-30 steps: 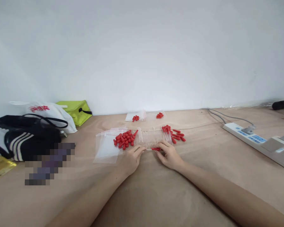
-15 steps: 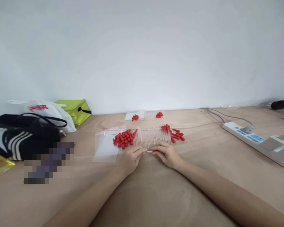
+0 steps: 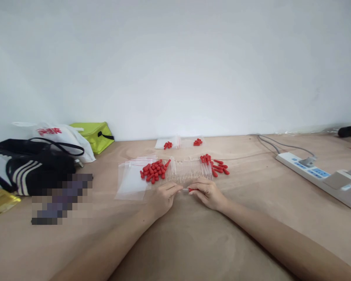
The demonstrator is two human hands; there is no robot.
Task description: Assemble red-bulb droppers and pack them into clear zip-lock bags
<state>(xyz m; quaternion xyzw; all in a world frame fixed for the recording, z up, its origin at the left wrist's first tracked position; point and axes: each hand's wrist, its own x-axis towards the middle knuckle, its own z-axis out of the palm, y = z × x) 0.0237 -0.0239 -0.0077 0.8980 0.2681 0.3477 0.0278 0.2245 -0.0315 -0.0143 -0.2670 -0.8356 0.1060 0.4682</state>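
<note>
My left hand pinches one end of a thin clear tube. At the tube's other end, my right hand grips a small red rubber bulb. Just beyond both hands lies a row of clear tubes. A pile of red bulbs is at the left end of that row, partly over clear plastic bags. More red bulbs lie at its right end, some of them on the tubes.
Near the wall are flat bags with red bulbs. A black bag, a white plastic bag and a green bag stand at the left. A white power strip with plugs and grey cables lies at the right.
The view has shifted slightly. Both hands remain close together, and a little more of the tube shows between them, meeting the red bulb.
</note>
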